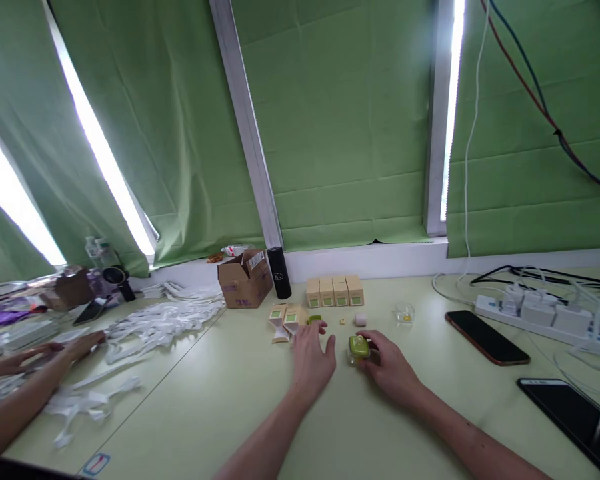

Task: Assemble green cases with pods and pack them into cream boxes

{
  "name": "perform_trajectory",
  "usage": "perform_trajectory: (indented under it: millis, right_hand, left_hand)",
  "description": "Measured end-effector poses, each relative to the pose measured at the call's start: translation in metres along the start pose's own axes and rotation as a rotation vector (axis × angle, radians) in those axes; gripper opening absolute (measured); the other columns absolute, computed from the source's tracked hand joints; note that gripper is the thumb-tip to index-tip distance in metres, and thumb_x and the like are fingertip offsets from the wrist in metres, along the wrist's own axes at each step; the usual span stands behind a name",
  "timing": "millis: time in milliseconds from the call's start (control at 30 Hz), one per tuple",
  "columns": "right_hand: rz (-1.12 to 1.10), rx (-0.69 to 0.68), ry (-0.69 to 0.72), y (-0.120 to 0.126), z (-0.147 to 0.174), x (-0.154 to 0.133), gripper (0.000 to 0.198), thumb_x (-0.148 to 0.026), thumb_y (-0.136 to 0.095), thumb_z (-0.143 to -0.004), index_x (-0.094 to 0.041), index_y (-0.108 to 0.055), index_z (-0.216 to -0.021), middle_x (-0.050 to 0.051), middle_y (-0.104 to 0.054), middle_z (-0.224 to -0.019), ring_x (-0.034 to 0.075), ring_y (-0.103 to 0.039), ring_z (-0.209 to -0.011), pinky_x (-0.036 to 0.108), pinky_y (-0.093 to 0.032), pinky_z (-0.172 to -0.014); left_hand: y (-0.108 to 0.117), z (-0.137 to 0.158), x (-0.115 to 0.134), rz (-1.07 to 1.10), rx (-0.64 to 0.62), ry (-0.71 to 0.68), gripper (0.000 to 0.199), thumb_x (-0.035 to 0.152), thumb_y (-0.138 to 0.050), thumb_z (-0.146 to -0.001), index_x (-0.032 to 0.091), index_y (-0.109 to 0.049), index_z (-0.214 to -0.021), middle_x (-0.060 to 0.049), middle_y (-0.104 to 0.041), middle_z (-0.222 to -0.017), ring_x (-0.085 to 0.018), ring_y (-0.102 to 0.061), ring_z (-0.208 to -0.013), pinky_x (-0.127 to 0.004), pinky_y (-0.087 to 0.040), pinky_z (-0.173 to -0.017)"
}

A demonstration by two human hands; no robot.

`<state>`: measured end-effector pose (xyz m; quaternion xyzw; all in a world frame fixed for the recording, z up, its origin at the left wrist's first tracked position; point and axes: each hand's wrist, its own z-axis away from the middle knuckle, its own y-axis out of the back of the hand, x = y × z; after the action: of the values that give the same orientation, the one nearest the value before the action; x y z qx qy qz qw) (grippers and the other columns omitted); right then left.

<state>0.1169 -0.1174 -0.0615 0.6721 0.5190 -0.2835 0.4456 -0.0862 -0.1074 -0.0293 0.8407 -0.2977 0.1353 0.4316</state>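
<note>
My right hand (393,367) grips a small clear container with a green top (359,347) by its right side, low over the table. My left hand (313,357) is to its left, thumb apart from the fingers and palm down. Its fingertips reach a small green piece (314,319); whether they touch it I cannot tell. Just beyond that hand are two small tan boxes (285,317) with green-marked labels and loose flaps. A white cylindrical piece (361,320), a tiny yellowish piece (343,322) and a clear, empty-looking container (404,313) lie farther back.
Several tan boxes (335,292) stand in a row behind. A cardboard carton (245,279) and black cylinder (279,273) are back left. White straps (165,320) and another person's arms (45,373) are at left. Phones (487,337) and a power strip (545,313) occupy the right.
</note>
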Motion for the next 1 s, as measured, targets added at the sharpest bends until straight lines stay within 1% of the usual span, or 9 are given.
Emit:
perform_trajectory:
  millis: [100, 200, 333, 433, 600, 700, 800, 900, 1000]
  right_hand:
    - [0.094, -0.021, 0.018, 0.001, 0.000, 0.005, 0.038, -0.019, -0.067, -0.075, -0.025, -0.067, -0.113, 0.007, -0.073, -0.115, 0.027, -0.072, -0.099, 0.044, -0.059, -0.091]
    - [0.167, -0.011, 0.028, 0.003, 0.001, 0.005, 0.039, -0.019, -0.067, -0.075, -0.026, -0.068, -0.113, 0.007, -0.074, -0.114, 0.027, -0.072, -0.098, 0.042, -0.059, -0.087]
    - [0.233, 0.013, 0.051, 0.002, 0.003, 0.008, 0.040, -0.019, -0.069, -0.075, -0.026, -0.068, -0.114, 0.008, -0.074, -0.115, 0.029, -0.071, -0.104, 0.044, -0.058, -0.088]
    - [0.268, 0.036, 0.074, 0.000, 0.004, 0.011, 0.042, -0.020, -0.071, -0.075, -0.026, -0.068, -0.116, 0.009, -0.074, -0.119, 0.031, -0.070, -0.108, 0.047, -0.056, -0.093]
    - [0.302, 0.012, 0.082, -0.002, 0.005, 0.014, 0.045, -0.020, -0.070, -0.076, -0.026, -0.068, -0.120, 0.009, -0.072, -0.122, 0.032, -0.068, -0.112, 0.049, -0.056, -0.095]
    - [0.305, 0.017, 0.078, -0.002, 0.006, 0.014, 0.055, -0.020, -0.072, -0.074, -0.025, -0.064, -0.129, 0.011, -0.070, -0.127, 0.033, -0.067, -0.115, 0.050, -0.056, -0.096]
    - [0.280, 0.042, 0.095, 0.001, 0.005, 0.008, 0.055, -0.030, -0.070, -0.082, -0.025, -0.059, -0.135, 0.012, -0.068, -0.128, 0.033, -0.066, -0.118, 0.051, -0.056, -0.098]
    - [0.256, 0.119, 0.155, 0.006, 0.004, -0.002, 0.045, -0.039, -0.063, -0.091, -0.025, -0.060, -0.134, 0.012, -0.068, -0.127, 0.032, -0.063, -0.121, 0.053, -0.052, -0.104]
    - [0.231, 0.222, 0.200, 0.010, 0.003, -0.014, 0.035, -0.042, -0.059, -0.096, -0.025, -0.063, -0.126, 0.012, -0.068, -0.122, 0.032, -0.062, -0.119, 0.054, -0.050, -0.105]
  left_hand:
    - [0.015, -0.013, -0.011, -0.247, 0.015, 0.082, 0.020, 0.024, -0.060, -0.089, 0.023, -0.068, -0.108, -0.011, -0.068, -0.111, -0.035, -0.053, -0.114, -0.053, -0.039, -0.098]
    - [0.028, -0.022, -0.020, -0.388, -0.056, 0.165, 0.024, 0.029, -0.061, -0.089, 0.025, -0.072, -0.110, -0.015, -0.065, -0.115, -0.037, -0.048, -0.119, -0.051, -0.037, -0.096]
    - [0.032, -0.025, -0.026, -0.381, -0.173, 0.231, 0.028, 0.032, -0.059, -0.090, 0.029, -0.074, -0.113, -0.015, -0.067, -0.120, -0.039, -0.047, -0.123, -0.052, -0.035, -0.098]
    - [0.028, -0.024, -0.027, -0.365, -0.232, 0.238, 0.032, 0.033, -0.057, -0.091, 0.026, -0.072, -0.118, -0.015, -0.067, -0.127, -0.040, -0.047, -0.126, -0.053, -0.035, -0.099]
    - [0.019, -0.024, -0.032, -0.375, -0.281, 0.254, 0.025, 0.029, -0.051, -0.093, 0.018, -0.073, -0.102, -0.019, -0.064, -0.126, -0.040, -0.048, -0.124, -0.055, -0.037, -0.097]
    - [0.018, -0.025, -0.033, -0.380, -0.264, 0.257, 0.025, 0.024, -0.048, -0.094, 0.018, -0.072, -0.098, -0.018, -0.064, -0.125, -0.040, -0.047, -0.124, -0.056, -0.037, -0.096]
    - [0.022, -0.025, -0.030, -0.382, -0.220, 0.245, 0.027, 0.020, -0.044, -0.095, 0.018, -0.070, -0.102, -0.018, -0.063, -0.127, -0.038, -0.048, -0.121, -0.054, -0.037, -0.095]
    - [0.025, -0.023, -0.024, -0.364, -0.097, 0.169, 0.030, 0.017, -0.045, -0.095, 0.019, -0.070, -0.110, -0.018, -0.063, -0.130, -0.039, -0.048, -0.121, -0.054, -0.037, -0.095]
    - [0.025, -0.019, -0.015, -0.304, 0.063, 0.007, 0.035, 0.017, -0.046, -0.095, 0.020, -0.068, -0.122, -0.017, -0.063, -0.132, -0.039, -0.047, -0.123, -0.055, -0.036, -0.097]
